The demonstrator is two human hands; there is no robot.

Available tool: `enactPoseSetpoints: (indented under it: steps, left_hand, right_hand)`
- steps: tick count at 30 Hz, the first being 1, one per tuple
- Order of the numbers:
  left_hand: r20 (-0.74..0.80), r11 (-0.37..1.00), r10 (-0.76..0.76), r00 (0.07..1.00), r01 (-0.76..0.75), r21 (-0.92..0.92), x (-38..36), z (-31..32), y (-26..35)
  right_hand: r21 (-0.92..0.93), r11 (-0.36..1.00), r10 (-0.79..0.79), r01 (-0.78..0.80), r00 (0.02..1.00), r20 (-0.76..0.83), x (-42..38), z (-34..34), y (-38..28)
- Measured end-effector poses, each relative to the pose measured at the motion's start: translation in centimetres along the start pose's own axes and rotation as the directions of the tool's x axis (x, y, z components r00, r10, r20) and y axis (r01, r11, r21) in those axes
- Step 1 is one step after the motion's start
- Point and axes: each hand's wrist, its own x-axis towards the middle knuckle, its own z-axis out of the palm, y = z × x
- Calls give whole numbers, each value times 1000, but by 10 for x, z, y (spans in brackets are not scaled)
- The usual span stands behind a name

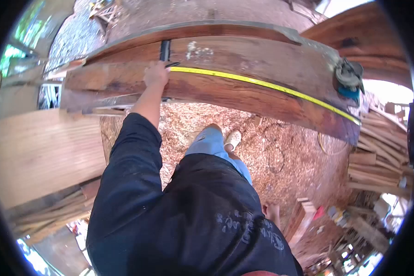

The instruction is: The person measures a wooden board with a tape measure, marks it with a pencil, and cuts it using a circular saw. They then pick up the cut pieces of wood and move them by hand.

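Observation:
My left hand [156, 74] is closed at the near-left end of a yellow tape measure [257, 82], low over a long reddish-brown plank [216, 92]. The tape blade runs rightward along the wood to the plank's right end. A short dark pointed piece [172, 64] sticks out by my fingers; its kind does not show. Just beyond the hand, a dark flat bar [165, 49] lies across the boards. Only part of my right hand [272, 212] shows, low beside my dark shirt, its fingers mostly hidden.
A power tool [349, 78] with a teal body sits at the plank's right end. Wood shavings [290, 161] cover the ground. A broad pale board [46, 156] lies at left, stacked timber [377, 147] at right. A wooden piece [301, 220] stands near my right side.

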Motion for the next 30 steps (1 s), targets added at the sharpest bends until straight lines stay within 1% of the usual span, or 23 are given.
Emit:
enactPoseSetpoints:
  steps: [3,4,5,7,8,9,10,12,13,14,15,17,18,19,20,21,22,24,25,27,29,30]
  left_hand:
    - [36,999,0,999,1,-32,5,-2,-3]
    - [53,999,1,999,1,-39,5,-3,-4]
    - [14,998,19,1000,-18,-60,3,-3,-5]
    - [-62,993,50,997,-56,-101,-3,-1,-11]
    - [-75,986,86,993,-96,-139,-4,-1,-15]
    - [-92,974,125,988,-140,-177,-7,-3,-20]
    - [-109,959,166,980,-186,-212,-6,-5,-30]
    - [-117,946,203,972,-226,-234,11,-18,-66]
    - [-115,938,226,967,-248,-244,22,-20,-90]
    - [-110,944,243,964,-261,-202,40,-17,-125]
    - [-105,947,264,959,-278,-161,67,-16,-170]
    - [-173,937,340,924,-348,-15,133,16,-281]
    - [-135,946,311,941,-319,-48,154,13,-332]
    - [-95,955,280,955,-288,-78,169,7,-373]
    - [-80,978,201,976,-204,-33,177,-4,-399]
    - [-73,993,120,990,-119,17,187,-16,-419]
    - [-58,994,113,992,-113,4,199,-21,-437]
    - [-32,994,104,994,-104,-21,221,-23,-458]
    - [-56,992,122,991,-123,-11,229,-17,-462]
    - [-119,987,161,980,-161,7,244,-8,-462]
    - [-92,992,120,989,-123,-30,242,-15,-454]
    - [-76,994,95,993,-99,-44,239,-18,-451]
  right_hand:
    - [-134,988,66,-82,991,-118,-40,38,-40]
    - [-73,995,63,-67,996,-61,-14,34,-33]
    - [-233,965,-110,116,993,40,33,22,-26]
    - [-238,946,-200,219,974,103,51,34,-54]
    - [-95,986,-136,140,990,48,46,60,-96]
    - [-121,962,-240,246,969,61,46,82,-129]
    - [-144,927,-339,347,938,75,42,103,-160]
    - [-203,770,-588,605,796,144,31,147,-207]
    - [-59,801,-590,596,803,85,13,182,-226]
    - [85,812,-582,578,813,21,-17,221,-240]
    - [-35,809,-587,587,809,4,-45,255,-246]
    - [-278,776,-596,566,803,-30,-94,314,-246]
    - [-267,722,-652,638,757,44,-89,328,-225]
    - [-376,681,-651,628,755,81,-99,349,-217]
    - [-479,634,-638,607,761,120,-110,371,-205]
    - [-572,576,-620,584,768,159,-121,396,-195]
    - [-700,494,-641,516,760,107,-134,421,-189]
    - [-699,412,-683,584,706,187,-151,467,-189]
    - [-695,372,-702,615,677,223,-160,489,-192]
    - [-676,525,-598,517,789,139,-212,559,-224]
    - [-593,464,-677,658,695,243,-208,600,-236]
    - [-531,465,-710,708,657,254,-206,623,-242]
